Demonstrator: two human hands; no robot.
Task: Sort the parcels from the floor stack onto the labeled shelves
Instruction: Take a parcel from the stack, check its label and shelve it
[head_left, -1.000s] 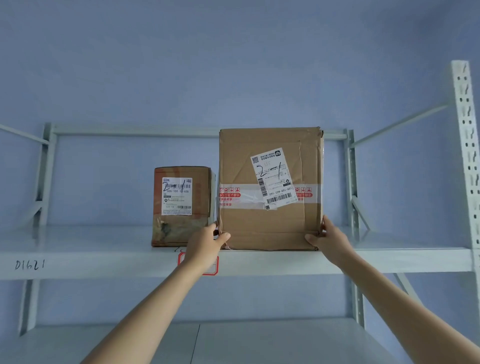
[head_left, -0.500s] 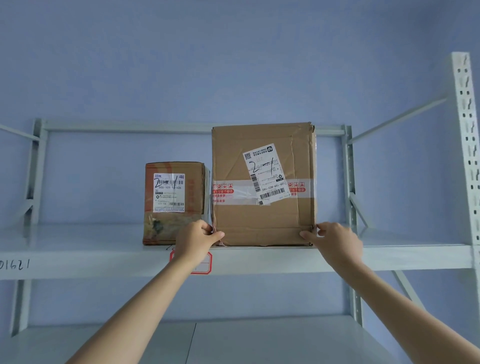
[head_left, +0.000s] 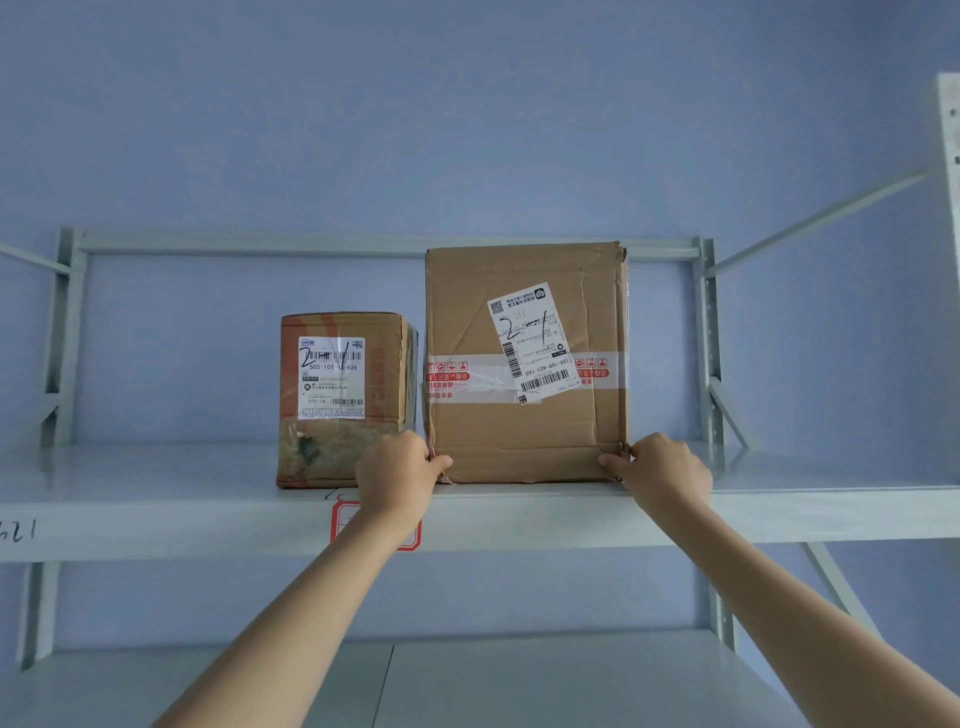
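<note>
parcel storeroom: steel racking (head_left: 519, 514), labelled cartons (head_left: 524, 364).

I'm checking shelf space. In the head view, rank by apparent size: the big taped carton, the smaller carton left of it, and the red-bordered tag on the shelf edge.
1. Big taped carton
2. Smaller carton
3. Red-bordered tag, partly hidden by the left arm, yet clearly smallest

Soft, even light — edges bowed

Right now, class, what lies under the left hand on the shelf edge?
A red-bordered label on the shelf edge; the left hand and wrist cover most of it, hiding its writing.
</note>
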